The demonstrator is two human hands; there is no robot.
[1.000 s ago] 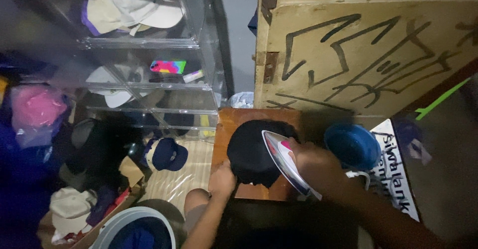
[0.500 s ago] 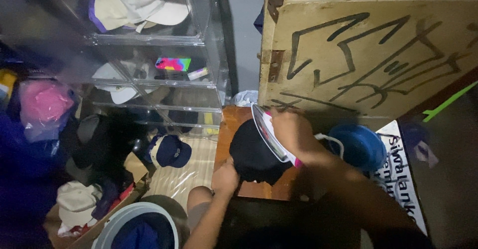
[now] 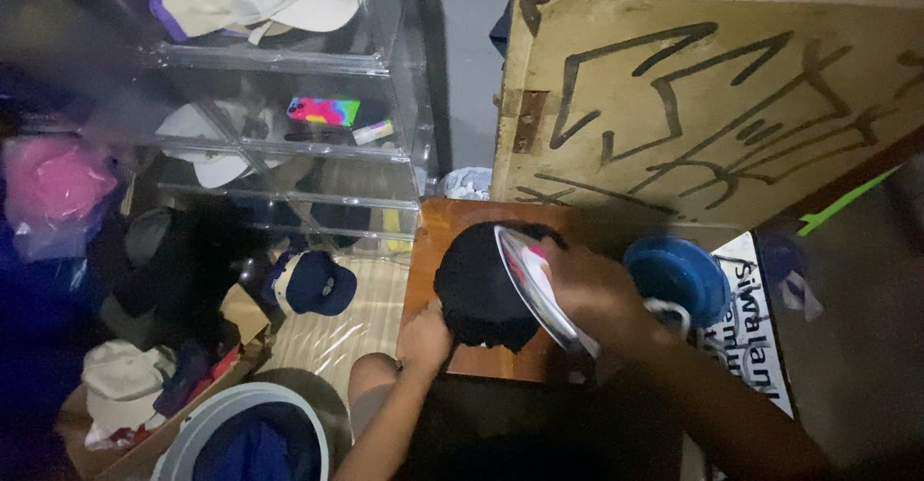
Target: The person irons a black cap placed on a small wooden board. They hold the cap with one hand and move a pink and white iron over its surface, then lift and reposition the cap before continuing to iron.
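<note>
Starting at the left of the frame: the clear shelves (image 3: 289, 144), with pale caps inside, and the navy cap (image 3: 318, 284) on the floor below sit just where they were a second ago. Nothing stirs there.

Lower centre now. The left hand (image 3: 425, 335) is still planted on the near edge of the black cap (image 3: 481, 289), fingers pressed down flat on the cloth, pinning it to the brown tabletop (image 3: 433, 226). That grip has not shifted.

The change is right of centre. The right hand (image 3: 592, 293), fingers clenched around the handle, has swung the iron (image 3: 534, 284) up and leftward; a second ago its soleplate lay lower and further right, and now it stands tilted against the cap's right side, nearer the wooden board (image 3: 712, 96). So the pressing has moved along the crown.

Far right, the blue bowl (image 3: 679, 274) stays put.
</note>
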